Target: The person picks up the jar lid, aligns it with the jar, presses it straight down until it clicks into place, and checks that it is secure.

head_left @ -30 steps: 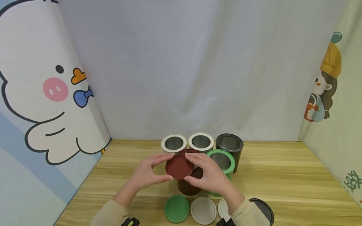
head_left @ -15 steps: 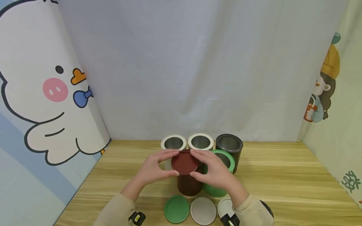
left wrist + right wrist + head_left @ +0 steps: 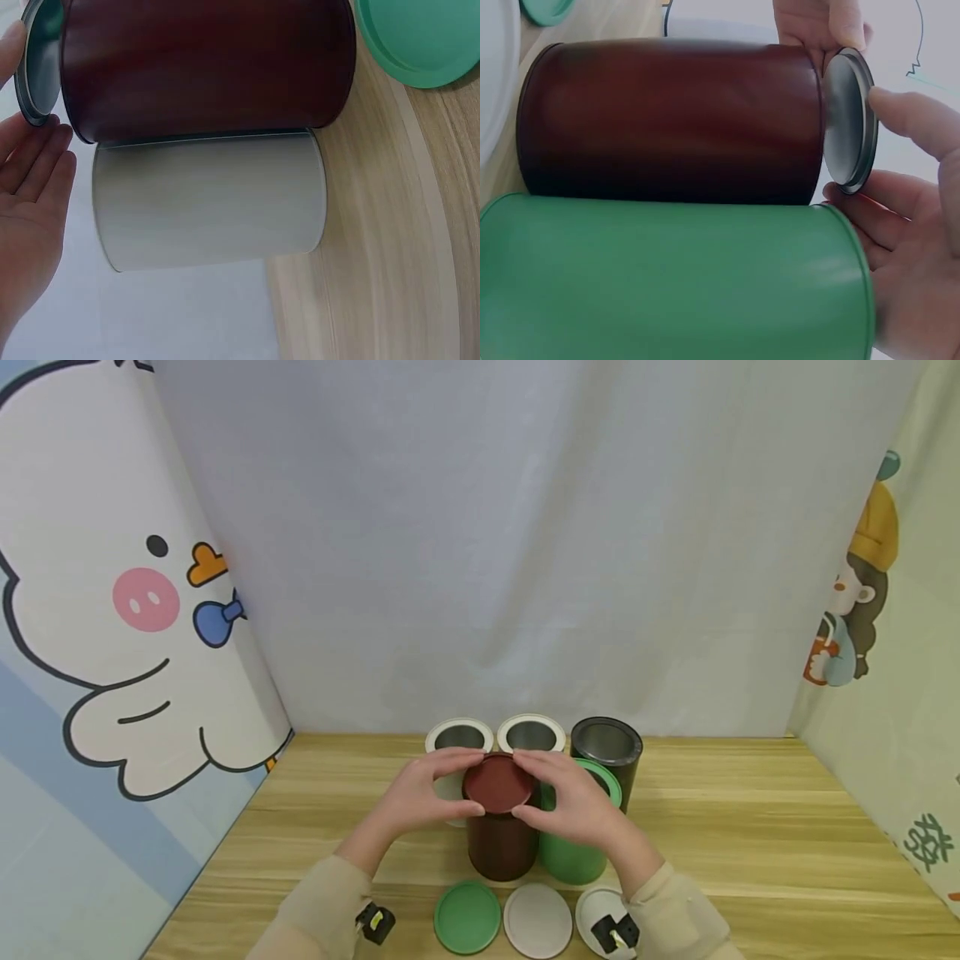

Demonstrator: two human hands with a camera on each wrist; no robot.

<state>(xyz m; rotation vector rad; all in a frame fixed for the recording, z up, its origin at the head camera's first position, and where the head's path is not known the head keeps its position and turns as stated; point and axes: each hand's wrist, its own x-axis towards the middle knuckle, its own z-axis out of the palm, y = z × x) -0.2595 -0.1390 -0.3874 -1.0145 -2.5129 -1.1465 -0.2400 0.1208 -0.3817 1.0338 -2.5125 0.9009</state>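
Observation:
Both hands hold a dark red lid [image 3: 498,783] by its edge, just over the mouth of the dark red can [image 3: 502,847]. My left hand [image 3: 429,789] pinches the left side between thumb and fingers; my right hand [image 3: 567,800] grips the right side likewise. In the right wrist view the lid's metal underside [image 3: 846,120] is tilted, with a gap between it and the can's rim. The green can [image 3: 573,858] stands against the red can's right, a white can [image 3: 210,202] behind its left.
Another white can [image 3: 531,735] and a black can [image 3: 606,752] stand at the back, open-topped. In front lie a green lid [image 3: 467,917], a pale grey lid [image 3: 537,920] and a white lid [image 3: 597,906], partly hidden by the right wrist's camera [image 3: 617,933].
Both hands have moved right and slightly up with the red lid, from the left of the dark red can to over its mouth.

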